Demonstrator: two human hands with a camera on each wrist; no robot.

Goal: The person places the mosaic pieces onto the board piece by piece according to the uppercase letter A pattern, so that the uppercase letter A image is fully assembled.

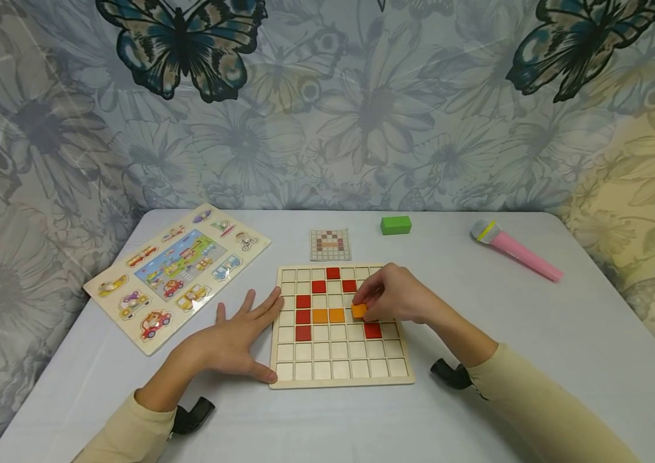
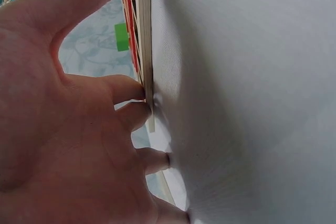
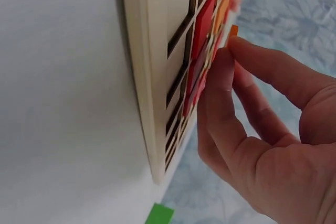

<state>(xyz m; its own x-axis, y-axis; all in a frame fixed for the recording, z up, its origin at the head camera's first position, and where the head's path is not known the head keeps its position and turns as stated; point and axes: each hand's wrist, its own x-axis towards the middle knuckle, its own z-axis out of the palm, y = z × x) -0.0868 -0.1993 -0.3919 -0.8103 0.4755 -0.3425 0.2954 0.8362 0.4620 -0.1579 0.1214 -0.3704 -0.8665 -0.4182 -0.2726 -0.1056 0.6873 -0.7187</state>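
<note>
A wooden grid board (image 1: pixel 340 370) lies on the white table, with several red square tiles (image 1: pixel 302 333) and two orange tiles (image 1: pixel 328 316) set in its cells. Over the board's right part, my right hand (image 1: pixel 397 294) pinches another orange tile (image 1: pixel 359 311) between thumb and fingers, also seen in the right wrist view as an orange tile (image 3: pixel 232 32). My left hand (image 1: pixel 240 341) lies spread with straight fingers touching the board's left edge. In the left wrist view the left palm (image 2: pixel 79 140) shows, its fingertips at the board's side (image 2: pixel 146 40).
Behind the board lies a small pattern card (image 1: pixel 330 245). Farther right stands a green block (image 1: pixel 396 225). A pink toy microphone (image 1: pixel 521 253) rests at the right. A picture puzzle board (image 1: pixel 148 321) with vehicles lies slanted at the left. A floral curtain (image 1: pixel 374 128) hangs behind the table.
</note>
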